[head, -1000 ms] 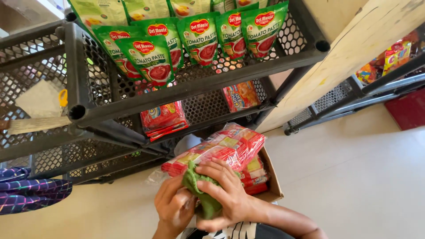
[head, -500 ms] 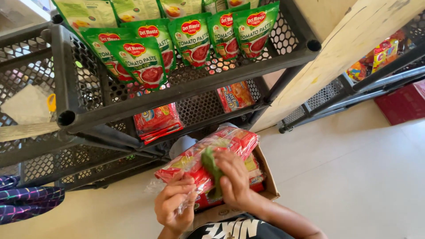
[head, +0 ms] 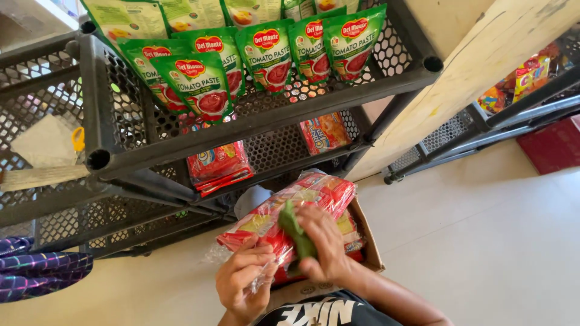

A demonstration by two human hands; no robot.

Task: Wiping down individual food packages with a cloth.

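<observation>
We face a black mesh rack (head: pixel 254 124) stocked with green pouches (head: pixel 266 57). Below it our cardboard box (head: pixel 368 241) holds red packets. Our left hand (head: pixel 241 284) pinches the clear-wrapped red bundle (head: pixel 284 211) over the box; our right hand (head: pixel 323 244) grips a green cloth (head: pixel 296 229) against it.

Below the fingers, the cardboard box (head: pixel 367 241) shows only its right wall; the red packet bundle (head: pixel 284 217) and both hands cover the rest. The green cloth (head: pixel 295 232) disappears into the right hand (head: pixel 326 247), so its lower end cannot be seen. Far left of the fingers, a striped fabric (head: pixel 36 274) is cut by the frame edge. Up right of them, the colourful packets (head: pixel 522 78) are blurred.
</observation>
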